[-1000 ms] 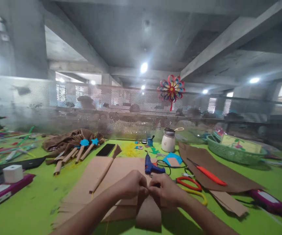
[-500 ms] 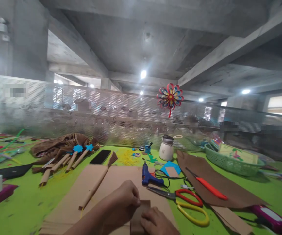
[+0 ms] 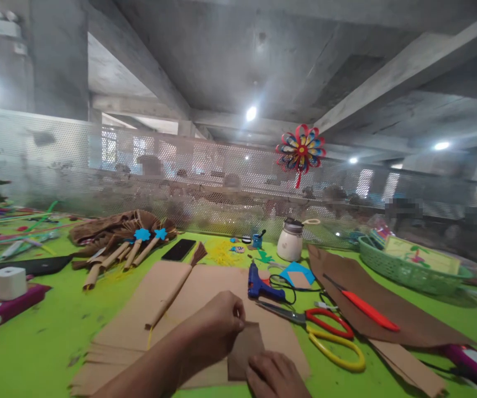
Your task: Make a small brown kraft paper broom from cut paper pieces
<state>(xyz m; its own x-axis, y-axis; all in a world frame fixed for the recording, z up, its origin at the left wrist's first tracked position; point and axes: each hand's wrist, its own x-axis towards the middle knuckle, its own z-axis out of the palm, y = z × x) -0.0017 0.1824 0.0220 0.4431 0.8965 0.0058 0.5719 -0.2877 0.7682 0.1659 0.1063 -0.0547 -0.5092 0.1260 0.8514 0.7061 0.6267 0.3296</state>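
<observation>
Green tabletop (image 3: 47, 354) stretched left of stacked sheets (image 3: 217, 282), basket (image 3: 408, 275) held floral card (image 3: 433, 258), left hand (image 3: 218, 318) curled fingers together at brown paper (image 3: 244, 349) atop the sheets, right hand (image 3: 277, 376) rested extended fingers on its lower right edge.

Your left hand (image 3: 224, 318) is curled at the upper-left edge of a small brown paper piece (image 3: 245, 348); its grip is unclear. Your right hand (image 3: 276, 373) rests its fingers on the lower right. Light-brown paper sheets (image 3: 126, 326) lie beneath; red-and-yellow-handled metal scissors (image 3: 304, 319) sit at right.
</observation>
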